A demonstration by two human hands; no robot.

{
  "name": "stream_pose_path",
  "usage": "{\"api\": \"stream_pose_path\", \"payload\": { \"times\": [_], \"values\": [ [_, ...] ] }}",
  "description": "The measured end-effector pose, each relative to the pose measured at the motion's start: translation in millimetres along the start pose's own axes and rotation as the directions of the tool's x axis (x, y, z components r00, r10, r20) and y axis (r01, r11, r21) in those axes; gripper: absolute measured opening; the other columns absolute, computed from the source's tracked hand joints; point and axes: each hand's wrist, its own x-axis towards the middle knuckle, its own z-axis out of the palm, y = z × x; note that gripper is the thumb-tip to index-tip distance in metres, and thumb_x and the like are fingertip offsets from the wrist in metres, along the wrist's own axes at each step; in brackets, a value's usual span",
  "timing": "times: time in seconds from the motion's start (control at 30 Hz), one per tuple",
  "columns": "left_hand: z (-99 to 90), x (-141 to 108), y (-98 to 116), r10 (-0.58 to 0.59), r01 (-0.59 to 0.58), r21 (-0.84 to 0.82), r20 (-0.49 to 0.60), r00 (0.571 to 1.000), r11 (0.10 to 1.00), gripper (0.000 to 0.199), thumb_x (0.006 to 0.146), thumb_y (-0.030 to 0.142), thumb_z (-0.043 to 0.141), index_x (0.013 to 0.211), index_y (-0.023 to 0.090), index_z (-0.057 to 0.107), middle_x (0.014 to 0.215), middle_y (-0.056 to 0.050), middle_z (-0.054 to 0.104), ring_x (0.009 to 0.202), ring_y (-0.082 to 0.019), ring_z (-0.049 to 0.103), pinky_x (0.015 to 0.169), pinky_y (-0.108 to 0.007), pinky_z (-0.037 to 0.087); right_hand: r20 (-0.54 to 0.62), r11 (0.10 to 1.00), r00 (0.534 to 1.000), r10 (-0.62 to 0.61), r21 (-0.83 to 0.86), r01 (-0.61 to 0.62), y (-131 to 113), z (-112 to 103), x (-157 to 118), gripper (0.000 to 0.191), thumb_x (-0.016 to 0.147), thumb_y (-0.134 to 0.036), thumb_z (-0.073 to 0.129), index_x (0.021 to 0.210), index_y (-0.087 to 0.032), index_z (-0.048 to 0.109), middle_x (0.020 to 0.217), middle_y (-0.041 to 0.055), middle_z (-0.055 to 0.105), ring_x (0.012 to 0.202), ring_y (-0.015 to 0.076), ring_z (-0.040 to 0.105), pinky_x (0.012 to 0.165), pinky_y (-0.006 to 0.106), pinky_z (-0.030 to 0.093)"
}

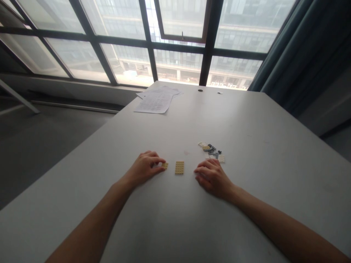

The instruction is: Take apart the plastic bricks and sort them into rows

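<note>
My left hand (146, 166) rests on the white table, thumb and index finger closed on a small tan toy brick plate (165, 166); part of the plate is hidden by the fingers. Just to its right, a larger tan studded plate (179, 167) lies flat, touched by neither hand. My right hand (211, 176) lies on the table to the right of that plate, fingers loosely bent, thumb apart, nothing seen in it. Right behind it is a small pile of toy bricks: a tan piece (206, 148), grey pieces (214, 155) and a white plate (221, 159), partly overlapping.
Printed papers (155, 100) lie at the table's far left corner. A round dark cable hole (200, 90) sits near the far edge, with a small pale scrap (219, 93) beside it. Windows stand beyond the table (246, 120), and a dark curtain (290, 54) hangs at the right.
</note>
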Motion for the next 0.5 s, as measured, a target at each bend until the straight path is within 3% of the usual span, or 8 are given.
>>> {"api": "stream_pose_path", "payload": {
  "times": [0.23, 0.5],
  "values": [
    [12.8, 6.9, 11.2, -0.016, 0.019, 0.053, -0.069, 0.997, 0.998, 0.023, 0.08, 0.042, 0.063, 0.091, 0.024, 0.073, 0.077, -0.002, 0.064, 0.078, -0.017, 0.055, 0.078, -0.03, 0.04, -0.007, 1.0, 1.0, 0.017, 0.0, -0.017, -2.1, -2.3, 1.1, 0.011, 0.084, -0.023, 0.06, 0.093, -0.021, 0.066, 0.094, 0.0047, 0.067, 0.093, 0.0207, 0.055, 0.091, 0.041, 0.033],
    [16.2, 10.1, 18.1, -0.023, 0.026, 0.041, -0.058, 0.998, 0.999, 0.023, 0.08, 0.042, 0.064, 0.093, 0.025, 0.073, 0.077, -0.001, 0.064, 0.078, -0.017, 0.055, 0.08, -0.032, 0.039, 0.013, 1.0, 1.0, 0.028, -0.009, -0.028, -1.4, -1.2, 0.3, 0.012, 0.085, -0.024, 0.059, 0.094, -0.022, 0.066, 0.096, 0.0049, 0.067, 0.094, 0.0208, 0.054, 0.092, 0.041, 0.033]
  ]
}}
